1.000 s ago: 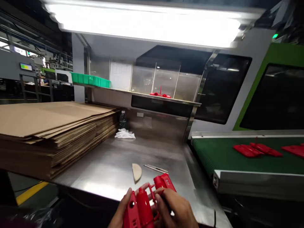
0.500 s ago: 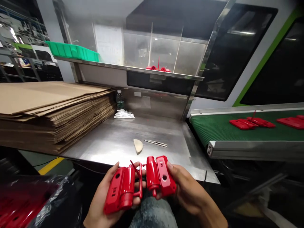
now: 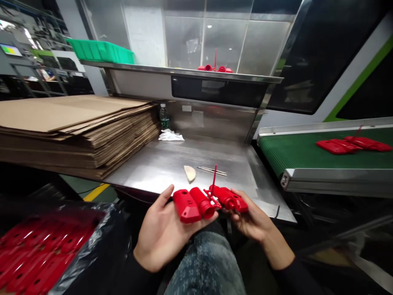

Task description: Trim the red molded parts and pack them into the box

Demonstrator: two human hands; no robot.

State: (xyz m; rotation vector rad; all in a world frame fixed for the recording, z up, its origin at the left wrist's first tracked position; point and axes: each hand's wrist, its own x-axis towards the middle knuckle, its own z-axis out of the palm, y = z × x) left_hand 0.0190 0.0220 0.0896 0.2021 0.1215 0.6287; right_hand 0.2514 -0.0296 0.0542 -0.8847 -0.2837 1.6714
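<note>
Two hands [image 3: 161,231] supporting red part [image 3: 200,200], table [image 3: 144,170] beyond

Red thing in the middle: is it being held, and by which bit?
Yes: the red part lies with its left half on the open left grip; the right grip holds its right half's outer end.

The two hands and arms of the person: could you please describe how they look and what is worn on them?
The left hand and the right hand are uncovered, with no ring, watch or marking showing. Both arms wear plain black or very dark sleeves: the left sleeve ends near the wrist, the right sleeve on the forearm. Shadow hides the fabric's details.
</note>
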